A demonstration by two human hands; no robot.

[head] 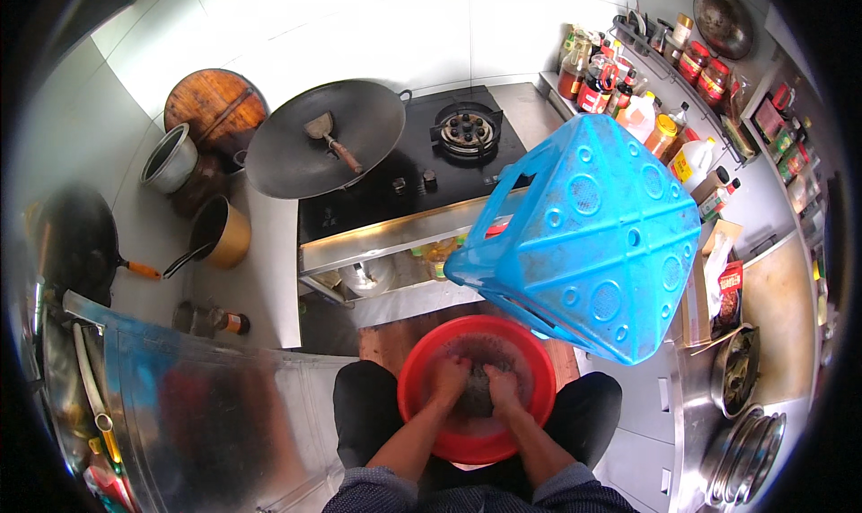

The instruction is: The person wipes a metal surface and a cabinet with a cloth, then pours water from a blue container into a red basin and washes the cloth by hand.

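A round red plastic basin [411, 392] holding cloudy, sudsy water sits low between the person's knees. Both hands are down in it, gripping a dark grey, wet item [477, 386], perhaps a cloth. My left hand [452, 377] is on its left side, and my right hand [503, 385] is on its right side. The water and foam partly hide the fingertips. Above and to the right of the basin, very near it in the picture, is a blue plastic stool [592, 237], its seat facing the camera.
Ahead stands a black gas stove [417, 149] with a large wok [269, 142] and a metal spatula [330, 139] inside. Bottles [599, 88] line the right shelf. A stainless steel cabinet [215, 405] is at left, and stacked metal bowls [744, 456] are at lower right.
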